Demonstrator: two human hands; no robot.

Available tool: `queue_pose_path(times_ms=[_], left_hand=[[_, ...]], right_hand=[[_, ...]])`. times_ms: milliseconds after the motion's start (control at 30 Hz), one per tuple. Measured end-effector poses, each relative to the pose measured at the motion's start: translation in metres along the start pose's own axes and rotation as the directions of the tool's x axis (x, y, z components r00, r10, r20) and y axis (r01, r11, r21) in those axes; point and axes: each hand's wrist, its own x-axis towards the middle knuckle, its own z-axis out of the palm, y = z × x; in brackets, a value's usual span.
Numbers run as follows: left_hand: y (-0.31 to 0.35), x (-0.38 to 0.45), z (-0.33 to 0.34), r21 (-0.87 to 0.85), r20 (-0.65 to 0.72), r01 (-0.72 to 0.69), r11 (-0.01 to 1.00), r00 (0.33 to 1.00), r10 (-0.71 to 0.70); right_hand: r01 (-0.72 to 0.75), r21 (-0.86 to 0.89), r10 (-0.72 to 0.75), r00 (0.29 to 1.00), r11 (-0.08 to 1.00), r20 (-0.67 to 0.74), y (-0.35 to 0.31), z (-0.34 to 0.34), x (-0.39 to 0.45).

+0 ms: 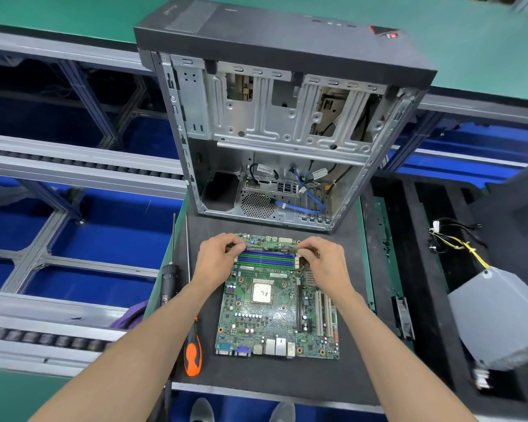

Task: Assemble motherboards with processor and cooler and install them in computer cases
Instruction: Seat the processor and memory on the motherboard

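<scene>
Motherboard (276, 300) far edge under both hands' fingertips

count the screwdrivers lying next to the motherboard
2, both on the dark mat left of the motherboard: a black-handled screwdriver near the left forearm, its shaft pointing toward the case, and an orange-and-black screwdriver closer to the person. The forearm may hide more.

A green motherboard (275, 303) with blue memory slots (266, 259) lies on a black mat (256, 376) at centre frame; an orange-and-black screwdriver (192, 351) at lower left, grey computer case (284, 123) above
</scene>
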Motion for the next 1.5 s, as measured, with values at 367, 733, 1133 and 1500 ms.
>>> queue_pose_path(times_ms=[367,733,1133,1500], left_hand=[[-0.003,0.001,0.002,0.057,0.008,-0.03,0.998,1.0,0.03],[-0.001,0.001,0.003,0.099,0.012,-0.028,0.995,1.0,0.027],[0.005,0.009,-0.003,-0.072,0.011,0.225,0.972,0.974,-0.225],[0.009,0.026,-0.007,-0.101,0.046,0.485,0.869,0.874,-0.483]], right_hand=[[0.024,-0.167,0.0,0.99,0.986,0.144,0.001,0.0,0.006],[0.058,-0.214,-0.035,0.993,0.975,0.11,0.002,0.007,0.001],[-0.357,-0.013,0.357,0.932,0.934,0.067,-0.02,0.009,0.015],[-0.607,-0.013,0.605,0.789,0.795,0.108,-0.028,0.005,0.028]])
